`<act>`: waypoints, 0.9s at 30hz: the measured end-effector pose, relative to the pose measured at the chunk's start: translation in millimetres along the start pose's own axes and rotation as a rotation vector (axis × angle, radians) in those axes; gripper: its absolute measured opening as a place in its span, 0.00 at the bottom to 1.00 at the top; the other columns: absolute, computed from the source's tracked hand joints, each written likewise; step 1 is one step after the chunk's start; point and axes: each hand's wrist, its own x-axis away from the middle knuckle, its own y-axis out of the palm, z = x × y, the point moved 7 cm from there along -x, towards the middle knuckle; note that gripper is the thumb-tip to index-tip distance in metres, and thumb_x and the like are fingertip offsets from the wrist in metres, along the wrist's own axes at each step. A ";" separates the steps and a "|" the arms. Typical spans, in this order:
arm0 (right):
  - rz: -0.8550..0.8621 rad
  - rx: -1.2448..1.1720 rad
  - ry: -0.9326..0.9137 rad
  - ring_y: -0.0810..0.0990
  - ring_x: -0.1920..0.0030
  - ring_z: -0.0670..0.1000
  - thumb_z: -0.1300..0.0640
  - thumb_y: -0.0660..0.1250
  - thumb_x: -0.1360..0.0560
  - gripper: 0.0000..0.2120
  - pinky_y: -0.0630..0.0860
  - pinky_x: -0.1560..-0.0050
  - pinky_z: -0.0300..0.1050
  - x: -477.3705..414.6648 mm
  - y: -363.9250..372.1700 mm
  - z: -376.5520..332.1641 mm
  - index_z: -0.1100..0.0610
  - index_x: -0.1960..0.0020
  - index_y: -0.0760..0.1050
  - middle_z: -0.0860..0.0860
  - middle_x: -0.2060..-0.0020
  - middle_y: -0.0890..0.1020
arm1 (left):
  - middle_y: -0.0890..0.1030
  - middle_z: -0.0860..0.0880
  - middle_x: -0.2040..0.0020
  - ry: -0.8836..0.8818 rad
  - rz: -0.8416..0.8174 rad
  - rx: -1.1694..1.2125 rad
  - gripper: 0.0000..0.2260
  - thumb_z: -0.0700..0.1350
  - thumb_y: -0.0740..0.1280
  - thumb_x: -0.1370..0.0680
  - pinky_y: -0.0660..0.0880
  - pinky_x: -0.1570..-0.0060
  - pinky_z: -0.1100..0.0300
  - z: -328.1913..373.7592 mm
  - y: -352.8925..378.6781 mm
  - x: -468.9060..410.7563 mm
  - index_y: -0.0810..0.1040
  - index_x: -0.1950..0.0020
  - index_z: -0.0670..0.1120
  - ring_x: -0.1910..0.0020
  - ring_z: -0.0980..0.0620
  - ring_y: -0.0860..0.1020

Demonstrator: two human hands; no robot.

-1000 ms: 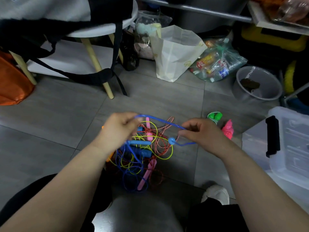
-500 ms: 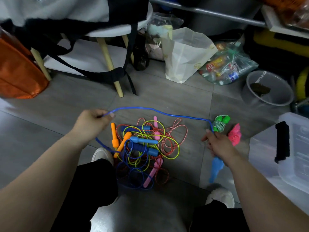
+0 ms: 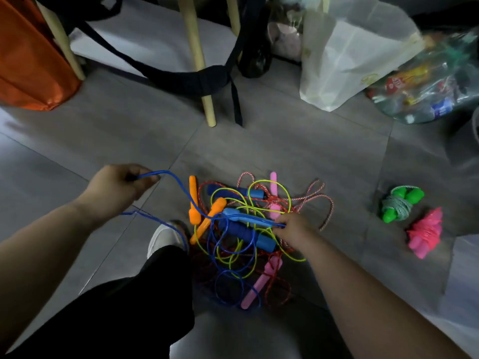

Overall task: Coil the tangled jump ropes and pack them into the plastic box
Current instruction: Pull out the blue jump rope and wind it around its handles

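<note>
A tangle of jump ropes (image 3: pixel 241 229) lies on the grey floor: blue, yellow-green and red-white cords with orange, pink and blue handles. My left hand (image 3: pixel 116 187) pinches the blue rope (image 3: pixel 178 182) and lifts it left of the pile. My right hand (image 3: pixel 295 228) sits on the pile's right side, gripping the light blue handle (image 3: pixel 248 218) of that same rope. Two coiled ropes lie to the right, a green one (image 3: pixel 399 207) and a pink one (image 3: pixel 425 235). The plastic box is out of view.
A stool's wooden legs (image 3: pixel 201 63) with hanging black straps (image 3: pixel 181 79) stand beyond the pile. An orange bag (image 3: pixel 31 60) is at the far left, a white paper bag (image 3: pixel 347 50) and a clear bag of items (image 3: pixel 435 81) at the far right. My shoe (image 3: pixel 166 237) touches the pile.
My right hand has moved left from beside the green coil onto the pile, bringing the blue handle with it. The stretched blue rope has gone slack. The view tilted down and left, losing the box.
</note>
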 end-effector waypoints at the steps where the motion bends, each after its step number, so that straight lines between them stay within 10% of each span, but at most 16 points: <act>1: 0.000 0.089 -0.013 0.76 0.45 0.55 0.55 0.62 0.25 0.14 0.72 0.49 0.41 -13.0 8.2 -5.2 0.54 0.40 0.75 0.55 0.42 0.77 | 0.72 0.45 0.71 -0.042 0.024 0.063 0.07 0.44 0.66 0.25 0.65 0.73 0.70 -12.2 4.7 -4.8 0.79 0.55 0.41 0.72 0.50 0.68; 11: -0.052 0.463 -0.007 0.75 0.43 0.57 0.53 0.61 0.24 0.14 0.72 0.47 0.46 -82.2 62.5 -19.4 0.56 0.40 0.72 0.55 0.43 0.76 | 0.74 0.56 0.80 -0.055 -0.015 0.328 0.07 0.42 0.64 0.25 0.65 0.78 0.75 -36.3 35.7 -23.5 0.78 0.62 0.48 0.80 0.60 0.68; 21: -0.107 0.020 -0.040 0.74 0.57 0.53 0.49 0.66 0.27 0.11 0.64 0.64 0.40 -6.6 3.5 -9.6 0.58 0.56 0.76 0.52 0.61 0.73 | 0.79 0.59 0.76 -0.125 -0.028 0.269 0.04 0.40 0.67 0.26 0.68 0.64 0.78 -37.6 26.6 -6.1 0.81 0.58 0.47 0.72 0.64 0.76; 27: -0.039 -0.328 -0.153 0.66 0.81 0.37 0.58 0.66 0.26 0.13 0.62 0.73 0.31 108.7 -80.1 -23.9 0.54 0.69 0.71 0.45 0.76 0.69 | 0.78 0.46 0.44 0.103 0.014 0.071 0.13 0.40 0.66 0.25 0.61 0.56 0.70 55.2 -10.0 44.8 0.77 0.41 0.39 0.45 0.52 0.74</act>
